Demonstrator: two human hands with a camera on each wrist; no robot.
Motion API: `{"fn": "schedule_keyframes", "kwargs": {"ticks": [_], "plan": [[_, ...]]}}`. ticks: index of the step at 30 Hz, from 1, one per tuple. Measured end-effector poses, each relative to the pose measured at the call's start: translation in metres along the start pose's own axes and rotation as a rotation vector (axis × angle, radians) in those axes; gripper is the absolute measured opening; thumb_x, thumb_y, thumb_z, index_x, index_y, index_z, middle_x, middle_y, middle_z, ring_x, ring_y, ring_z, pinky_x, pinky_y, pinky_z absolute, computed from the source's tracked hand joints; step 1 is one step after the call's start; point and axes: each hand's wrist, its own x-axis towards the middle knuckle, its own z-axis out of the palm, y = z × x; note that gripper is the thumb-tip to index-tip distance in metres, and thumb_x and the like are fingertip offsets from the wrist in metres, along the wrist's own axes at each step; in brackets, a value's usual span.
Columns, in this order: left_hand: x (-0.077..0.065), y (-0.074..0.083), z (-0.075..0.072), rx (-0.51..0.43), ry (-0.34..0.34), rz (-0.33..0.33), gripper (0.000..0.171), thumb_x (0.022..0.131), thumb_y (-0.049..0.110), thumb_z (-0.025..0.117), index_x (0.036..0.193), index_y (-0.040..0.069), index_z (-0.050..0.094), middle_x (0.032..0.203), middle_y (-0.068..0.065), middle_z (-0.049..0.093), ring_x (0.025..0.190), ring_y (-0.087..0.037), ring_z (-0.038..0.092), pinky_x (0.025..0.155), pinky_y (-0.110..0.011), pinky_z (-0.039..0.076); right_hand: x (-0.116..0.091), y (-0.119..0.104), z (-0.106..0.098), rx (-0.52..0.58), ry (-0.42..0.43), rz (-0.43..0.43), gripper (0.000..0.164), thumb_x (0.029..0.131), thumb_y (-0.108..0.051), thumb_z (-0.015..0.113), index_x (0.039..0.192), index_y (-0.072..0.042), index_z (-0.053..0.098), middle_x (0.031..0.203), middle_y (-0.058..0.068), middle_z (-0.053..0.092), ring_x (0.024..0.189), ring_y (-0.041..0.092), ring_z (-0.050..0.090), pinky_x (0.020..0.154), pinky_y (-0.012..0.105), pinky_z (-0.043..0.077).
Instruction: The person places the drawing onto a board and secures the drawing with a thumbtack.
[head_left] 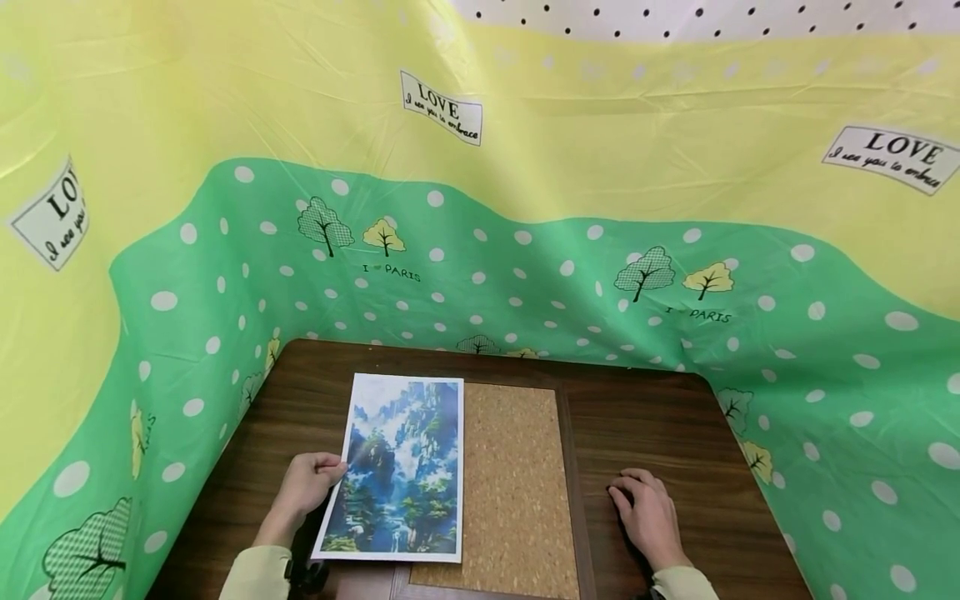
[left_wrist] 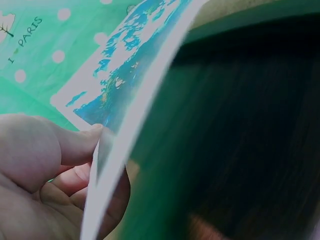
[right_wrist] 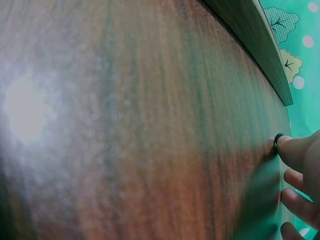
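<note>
A printed landscape picture [head_left: 405,467] of blue mountains, a waterfall and green trees hangs over the left part of a cork board [head_left: 517,492]. My left hand [head_left: 306,486] pinches its left edge; in the left wrist view, the thumb [left_wrist: 82,145] lies on the printed face and the fingers are behind the sheet. On the dark wooden table [head_left: 630,417], right of the board, rests my right hand [head_left: 651,512], its fingers loosely bent. A small black thing [right_wrist: 278,142] touches the right thumb's tip in the right wrist view; its kind cannot be made out.
The cork board has a brown wooden frame [head_left: 581,533]. A yellow and green printed curtain [head_left: 517,275] surrounds the table's far edge and both sides. Dark wrist straps show at both cuffs.
</note>
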Motion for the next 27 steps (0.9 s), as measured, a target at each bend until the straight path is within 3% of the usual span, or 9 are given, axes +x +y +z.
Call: {"fn": "schedule_keyframes", "kwargs": {"ticks": [12,27], "plan": [[-0.003,0.012,0.027,-0.058,-0.004,0.015,0.015,0.092,0.007,0.071,0.1,-0.005,0.074,0.086,-0.009,0.072,0.074,-0.016,0.061,0.066,-0.03,0.05,-0.001,0.001,0.0,-0.001,-0.025,0.017,0.008,0.083,-0.014,0.082,0.089,-0.013,0.078,0.113,0.013,0.069,0.105,0.04,0.061,0.081,0.06,0.048],[-0.011,0.029,0.064,-0.132,-0.029,0.075,0.011,0.088,0.003,0.074,0.094,-0.006,0.074,0.079,-0.007,0.07,0.069,-0.014,0.058,0.063,-0.027,0.048,-0.002,0.001,0.002,0.016,0.016,-0.012,0.007,0.082,-0.011,0.082,0.088,-0.012,0.077,0.11,0.014,0.07,0.1,0.039,0.062,0.08,0.058,0.05]]}}
